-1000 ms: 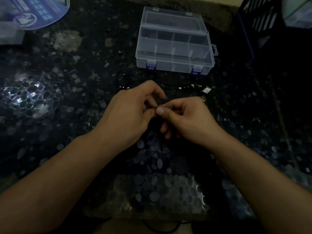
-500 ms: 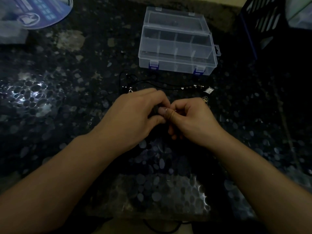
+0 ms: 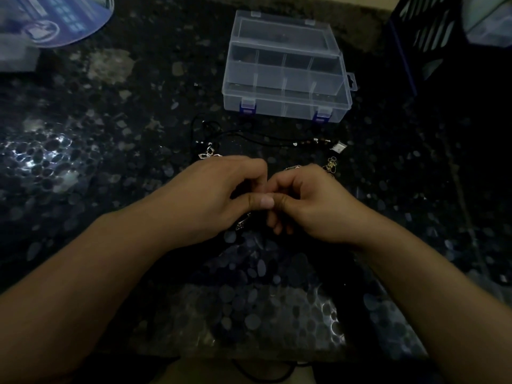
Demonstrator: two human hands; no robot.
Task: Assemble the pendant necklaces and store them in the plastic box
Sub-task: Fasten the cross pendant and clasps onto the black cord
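Observation:
My left hand [image 3: 219,195] and my right hand [image 3: 310,203] meet fingertip to fingertip over the dark stone counter, both pinching a small necklace piece that the fingers mostly hide. A silver pendant [image 3: 242,223] hangs below my left thumb. Beyond the hands lie a black cord [image 3: 260,137] with small beads, a silver pendant [image 3: 209,153] on its left end, a gold charm [image 3: 331,164] and a tiny white bag [image 3: 339,147]. The clear plastic box [image 3: 286,76] with dividers and blue latches sits shut at the back.
A blue round printed sheet [image 3: 55,20] lies at the far left corner. A dark blue slotted crate [image 3: 432,42] stands at the far right. The counter's front edge [image 3: 249,358] runs just below my forearms.
Both hands moved slightly nearer me and closed tighter together. The silver pendant now dangles below my left thumb, where it was hidden before.

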